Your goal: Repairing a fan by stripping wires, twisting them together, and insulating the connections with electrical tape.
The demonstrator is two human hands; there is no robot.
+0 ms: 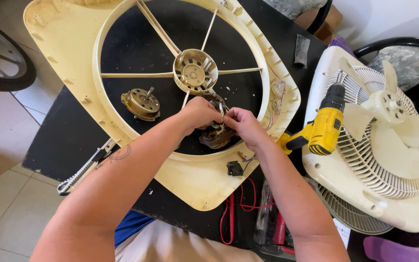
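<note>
A cream fan housing (69,34) with a round ring and spokes lies on a black table (64,140). Inside the ring, near its front edge, a brown motor part with copper windings (217,137) sits under my hands. My left hand (199,113) and my right hand (244,125) are both closed on small metal pieces and wires on top of it. A second brass-coloured motor (141,103) with an upright shaft rests to the left, untouched.
A yellow cordless drill (322,130) lies on a cream fan grille (364,160) at the right, with a fan blade (394,109) on it. Red wires (241,204) and a small black switch (234,168) lie near the front. A cutter (86,170) lies at left.
</note>
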